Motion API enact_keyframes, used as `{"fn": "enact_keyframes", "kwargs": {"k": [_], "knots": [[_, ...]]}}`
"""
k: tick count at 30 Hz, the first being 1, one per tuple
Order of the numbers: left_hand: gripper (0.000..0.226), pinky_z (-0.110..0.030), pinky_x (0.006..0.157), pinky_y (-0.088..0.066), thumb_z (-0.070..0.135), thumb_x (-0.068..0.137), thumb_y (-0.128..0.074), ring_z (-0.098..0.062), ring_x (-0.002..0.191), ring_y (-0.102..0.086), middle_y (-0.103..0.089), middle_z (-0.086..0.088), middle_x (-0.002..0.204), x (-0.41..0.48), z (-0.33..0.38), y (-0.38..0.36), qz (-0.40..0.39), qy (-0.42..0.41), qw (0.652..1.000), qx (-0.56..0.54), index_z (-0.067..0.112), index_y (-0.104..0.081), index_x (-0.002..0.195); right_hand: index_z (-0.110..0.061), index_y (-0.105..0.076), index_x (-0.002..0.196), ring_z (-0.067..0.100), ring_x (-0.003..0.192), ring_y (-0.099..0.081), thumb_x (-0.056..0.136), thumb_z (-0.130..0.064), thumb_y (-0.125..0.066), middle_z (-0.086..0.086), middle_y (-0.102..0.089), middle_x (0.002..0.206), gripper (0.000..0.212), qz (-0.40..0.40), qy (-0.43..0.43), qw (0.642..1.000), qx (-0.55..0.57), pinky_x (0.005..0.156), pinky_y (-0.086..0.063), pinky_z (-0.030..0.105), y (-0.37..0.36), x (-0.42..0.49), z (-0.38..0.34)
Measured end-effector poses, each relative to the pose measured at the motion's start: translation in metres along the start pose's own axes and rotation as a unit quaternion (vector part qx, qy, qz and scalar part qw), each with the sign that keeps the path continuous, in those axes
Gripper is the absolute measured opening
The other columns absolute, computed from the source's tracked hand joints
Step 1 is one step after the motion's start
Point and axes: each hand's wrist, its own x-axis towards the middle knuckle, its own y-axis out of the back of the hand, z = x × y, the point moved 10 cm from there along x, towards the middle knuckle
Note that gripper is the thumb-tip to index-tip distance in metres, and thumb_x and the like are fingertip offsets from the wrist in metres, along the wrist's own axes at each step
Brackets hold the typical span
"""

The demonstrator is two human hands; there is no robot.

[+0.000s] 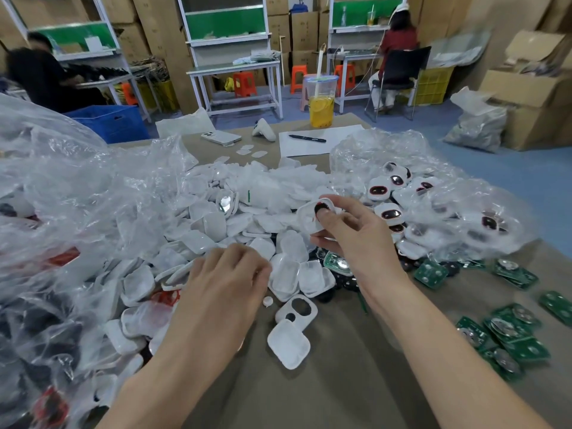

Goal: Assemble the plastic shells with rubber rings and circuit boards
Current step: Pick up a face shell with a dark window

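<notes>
My right hand (349, 233) grips a white plastic shell (312, 216) above the pile, thumb pressing a dark ring into its opening. My left hand (226, 280) hovers palm down over the white shells, fingers curled; what it pinches, if anything, is hidden. A big heap of white shells (247, 218) covers the table's middle. Green circuit boards (507, 332) lie scattered at the right. Finished shells with dark red-rimmed inserts (390, 212) sit in clear plastic at the right. A shell with two holes (297, 308) and a plain shell (288, 345) lie near me.
Clear plastic bags (62, 196) with parts fill the left side. Farther back stand a drink cup with yellow liquid (322, 100), a phone (221, 137), a pen on paper (306, 138). Two people sit at workbenches behind. The brown table (340, 382) is bare near me.
</notes>
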Motion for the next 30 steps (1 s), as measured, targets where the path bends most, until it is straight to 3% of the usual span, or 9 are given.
{"fn": "enact_keyframes", "kwargs": {"k": [1, 2, 4, 6, 7, 8, 19, 25, 30], "knots": [[0.012, -0.02, 0.079, -0.046, 0.026, 0.099, -0.06, -0.007, 0.087, -0.061, -0.068, 0.015, 0.091, 0.005, -0.009, 0.004, 0.012, 0.075, 0.99, -0.122, 0.031, -0.065, 0.089, -0.029, -0.074, 0.097, 0.022, 0.073, -0.075, 0.093, -0.015, -0.069, 0.006, -0.074, 0.082, 0.015, -0.003, -0.002, 1.0, -0.003, 0.073, -0.061, 0.028, -0.001, 0.0, 0.001], [0.015, -0.012, 0.074, -0.045, 0.03, 0.101, -0.056, -0.003, 0.083, -0.062, -0.07, 0.017, 0.088, 0.008, -0.019, -0.001, 0.017, 0.151, 0.955, -0.253, 0.032, -0.065, 0.09, -0.03, -0.074, 0.094, 0.024, 0.074, -0.075, 0.093, -0.015, -0.069, 0.008, -0.074, 0.082, 0.016, -0.006, -0.006, 1.0, -0.006, 0.075, -0.062, 0.03, -0.003, -0.001, 0.002], [0.016, -0.012, 0.066, -0.05, 0.026, 0.101, -0.056, -0.004, 0.071, -0.064, -0.072, 0.009, 0.079, 0.015, -0.027, -0.018, 0.025, 0.25, 0.846, -0.471, 0.022, -0.069, 0.093, -0.033, -0.075, 0.089, 0.024, 0.072, -0.075, 0.093, -0.015, -0.07, 0.006, -0.075, 0.081, 0.019, -0.009, -0.01, 1.0, -0.015, 0.076, -0.062, 0.032, -0.005, -0.002, 0.004], [0.014, -0.019, 0.065, -0.054, 0.018, 0.1, -0.057, -0.01, 0.067, -0.062, -0.07, 0.001, 0.074, 0.019, -0.021, -0.038, 0.005, 0.306, 0.714, -0.63, 0.011, -0.069, 0.095, -0.031, -0.074, 0.088, 0.023, 0.07, -0.075, 0.093, -0.015, -0.07, 0.003, -0.075, 0.082, 0.017, -0.022, -0.014, 0.999, -0.021, 0.07, -0.061, 0.027, -0.008, -0.004, 0.005], [0.014, -0.021, 0.065, -0.054, 0.015, 0.099, -0.057, -0.01, 0.066, -0.062, -0.068, -0.001, 0.073, 0.019, -0.018, -0.045, -0.003, 0.321, 0.662, -0.677, 0.008, -0.069, 0.096, -0.029, -0.073, 0.09, 0.023, 0.069, -0.074, 0.093, -0.015, -0.07, 0.001, -0.074, 0.082, 0.014, -0.03, -0.015, 0.999, -0.02, 0.068, -0.059, 0.025, -0.01, -0.004, 0.005], [0.014, -0.021, 0.064, -0.054, 0.014, 0.099, -0.057, -0.011, 0.065, -0.061, -0.067, -0.003, 0.073, 0.018, -0.016, -0.05, -0.01, 0.327, 0.634, -0.701, 0.006, -0.068, 0.097, -0.025, -0.073, 0.092, 0.023, 0.068, -0.074, 0.092, -0.014, -0.071, 0.0, -0.074, 0.082, 0.011, -0.036, -0.016, 0.999, -0.02, 0.067, -0.059, 0.024, -0.012, -0.005, 0.005], [0.019, -0.022, 0.063, -0.056, 0.004, 0.097, -0.057, -0.013, 0.065, -0.064, -0.07, -0.008, 0.079, 0.007, -0.023, -0.06, -0.02, 0.334, 0.605, -0.722, -0.004, -0.066, 0.111, -0.015, -0.069, 0.097, 0.021, 0.067, -0.071, 0.092, -0.011, -0.07, 0.008, -0.071, 0.093, 0.006, -0.045, -0.008, 0.999, -0.024, 0.063, -0.057, 0.024, -0.017, -0.008, 0.001], [0.016, -0.021, 0.063, -0.057, 0.007, 0.093, -0.062, -0.012, 0.065, -0.065, -0.072, -0.009, 0.082, 0.007, -0.025, -0.062, -0.021, 0.325, 0.619, -0.715, 0.001, -0.068, 0.107, -0.015, -0.069, 0.097, 0.021, 0.066, -0.071, 0.092, -0.011, -0.07, 0.011, -0.07, 0.098, 0.006, -0.049, -0.007, 0.998, -0.028, 0.064, -0.057, 0.024, -0.017, -0.008, 0.002], [0.03, -0.022, 0.071, -0.057, 0.017, 0.076, -0.072, -0.011, 0.076, -0.068, -0.075, -0.009, 0.092, 0.006, -0.031, -0.06, -0.003, 0.317, 0.636, -0.703, 0.004, -0.072, 0.103, -0.013, -0.068, 0.094, 0.023, 0.064, -0.071, 0.092, -0.009, -0.07, 0.008, -0.07, 0.096, 0.005, -0.053, -0.014, 0.998, -0.015, 0.063, -0.058, 0.024, -0.018, -0.008, 0.004]]}}
